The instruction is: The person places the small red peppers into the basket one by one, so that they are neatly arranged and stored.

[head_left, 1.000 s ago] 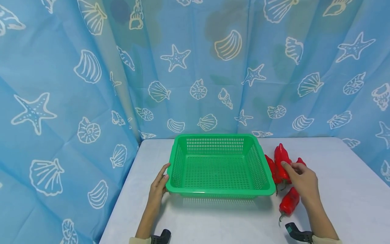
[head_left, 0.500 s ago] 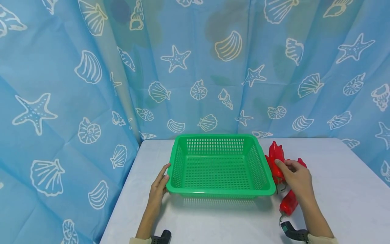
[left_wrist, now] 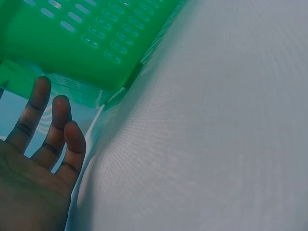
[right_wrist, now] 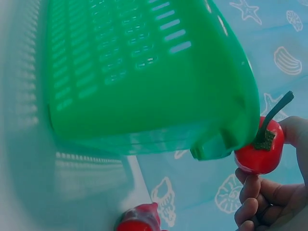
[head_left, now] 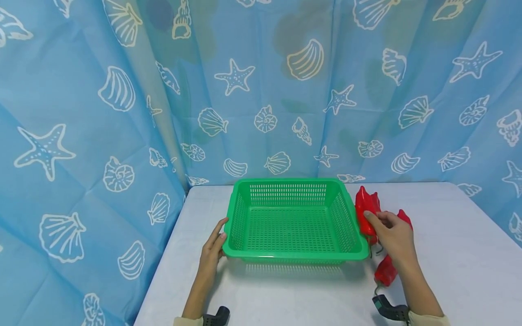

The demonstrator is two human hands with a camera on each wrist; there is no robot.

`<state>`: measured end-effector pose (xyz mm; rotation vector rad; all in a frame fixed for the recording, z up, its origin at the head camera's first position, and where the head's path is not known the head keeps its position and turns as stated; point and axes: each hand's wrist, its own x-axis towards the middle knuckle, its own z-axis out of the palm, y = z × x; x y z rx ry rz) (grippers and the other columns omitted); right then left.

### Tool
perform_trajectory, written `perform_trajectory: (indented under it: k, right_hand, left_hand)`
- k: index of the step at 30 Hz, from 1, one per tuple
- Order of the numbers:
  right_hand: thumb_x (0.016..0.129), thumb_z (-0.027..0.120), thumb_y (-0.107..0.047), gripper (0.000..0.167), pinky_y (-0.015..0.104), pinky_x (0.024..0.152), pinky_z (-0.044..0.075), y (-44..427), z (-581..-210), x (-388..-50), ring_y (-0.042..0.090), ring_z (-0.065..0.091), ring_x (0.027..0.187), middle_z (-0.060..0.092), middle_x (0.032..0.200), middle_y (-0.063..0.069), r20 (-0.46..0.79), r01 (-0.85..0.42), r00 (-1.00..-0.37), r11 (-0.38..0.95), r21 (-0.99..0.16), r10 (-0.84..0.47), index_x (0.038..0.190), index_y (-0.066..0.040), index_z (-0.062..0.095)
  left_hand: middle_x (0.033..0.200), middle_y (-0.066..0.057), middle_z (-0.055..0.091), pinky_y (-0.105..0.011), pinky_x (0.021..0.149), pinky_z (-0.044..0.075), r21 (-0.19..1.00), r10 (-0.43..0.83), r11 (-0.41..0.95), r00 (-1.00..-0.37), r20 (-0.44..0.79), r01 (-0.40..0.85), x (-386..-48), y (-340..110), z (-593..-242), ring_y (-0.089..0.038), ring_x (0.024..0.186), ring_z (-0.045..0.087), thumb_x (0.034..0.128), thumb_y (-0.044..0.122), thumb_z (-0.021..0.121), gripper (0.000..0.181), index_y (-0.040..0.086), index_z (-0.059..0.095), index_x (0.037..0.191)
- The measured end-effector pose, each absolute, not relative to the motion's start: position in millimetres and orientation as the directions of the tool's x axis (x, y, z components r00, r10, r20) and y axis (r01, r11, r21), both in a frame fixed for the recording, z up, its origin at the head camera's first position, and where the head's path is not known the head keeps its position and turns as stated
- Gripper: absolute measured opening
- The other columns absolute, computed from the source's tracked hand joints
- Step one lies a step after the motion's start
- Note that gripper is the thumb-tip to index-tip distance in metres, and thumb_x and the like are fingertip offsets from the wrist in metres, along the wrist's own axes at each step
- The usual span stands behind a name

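Note:
My right hand (head_left: 393,235) pinches a red pepper (head_left: 362,210) between thumb and fingers, at the right rim of the green basket (head_left: 295,256). In the right wrist view, the held pepper (right_wrist: 262,156) shows its green stem end, beside the basket's corner. Against the left side of the basket rests my left hand (head_left: 212,246), its forefinger and thumb touching the rim. From the left wrist, the other fingers (left_wrist: 61,113) look loosely extended below the basket's corner. Other red peppers lie near my right hand: one behind the held pepper, one to the right (head_left: 405,218) and one nearer (head_left: 385,271).
The basket has slotted walls, and its inside shows bare. A white cloth covers the table (head_left: 293,299). A blue curtain (head_left: 261,145) with white shells and starfish hangs behind and at the sides.
My right hand has moved left with the held pepper, bringing it up to the basket's right rim. My left hand and the basket have stayed in place.

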<state>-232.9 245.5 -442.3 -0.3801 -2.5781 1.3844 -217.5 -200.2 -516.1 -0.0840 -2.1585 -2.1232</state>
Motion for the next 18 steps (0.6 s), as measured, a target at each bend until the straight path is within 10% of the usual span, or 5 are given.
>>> perform_trajectory:
  k: [18]
  right_hand:
    - [0.091,0.067,-0.054,0.07,0.025,0.065,0.05,223,-432,-230,0.033,0.053,0.107,0.059,0.123,0.021,0.074,0.081,-0.964,0.545,-0.834,0.257,0.137,-0.002,0.056]
  left_hand:
    - [0.102,-0.011,0.062,-0.031,0.073,0.05,0.989,-0.071,0.054,-0.987,0.143,0.14,-217,-198,-517,-0.019,0.085,0.06,0.1052,0.045,0.047,0.043,0.041,0.046,0.148]
